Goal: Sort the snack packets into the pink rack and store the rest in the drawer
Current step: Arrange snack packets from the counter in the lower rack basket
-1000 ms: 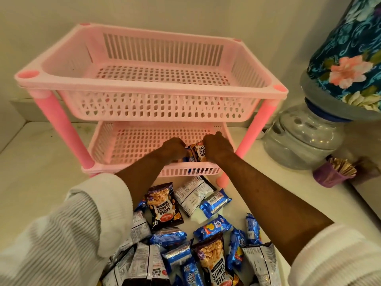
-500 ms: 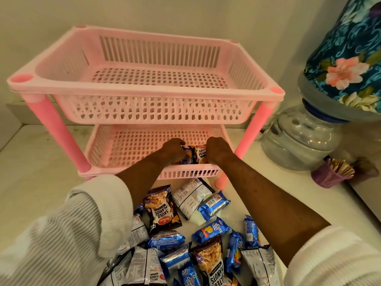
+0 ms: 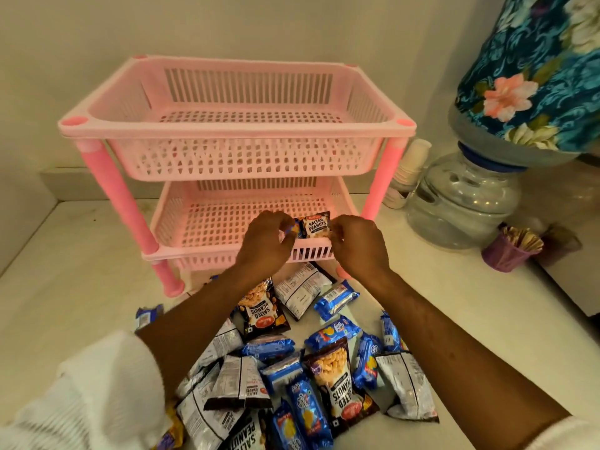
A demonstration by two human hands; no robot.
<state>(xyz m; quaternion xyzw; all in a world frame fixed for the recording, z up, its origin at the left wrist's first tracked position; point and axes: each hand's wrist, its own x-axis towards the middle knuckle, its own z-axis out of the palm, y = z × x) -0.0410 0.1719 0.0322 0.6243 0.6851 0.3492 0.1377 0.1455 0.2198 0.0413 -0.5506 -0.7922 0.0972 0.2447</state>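
The pink rack [image 3: 237, 128] has two tiers, and its top tier holds nothing. A black salted peanuts packet [image 3: 315, 225] stands upright at the front right of the lower tier [image 3: 207, 222]. My left hand [image 3: 264, 243] pinches the packet's left edge, where a bit of blue wrapper also shows. My right hand [image 3: 358, 246] grips its right edge. A pile of loose packets [image 3: 292, 368] lies on the white counter in front of the rack: black peanut packets [image 3: 261, 311] and blue biscuit packets [image 3: 336, 298].
A water dispenser base [image 3: 464, 203] with a floral-covered bottle [image 3: 535, 76] stands at the right, with stacked paper cups [image 3: 410, 164] behind it. A purple cup of sticks [image 3: 509, 251] sits on the counter [image 3: 65, 287] near the right edge. A wall runs behind the rack.
The view has lifted and pulled back. Both hands have stayed at the lower tier's front, and the peanuts packet now stands more upright with its label in view.
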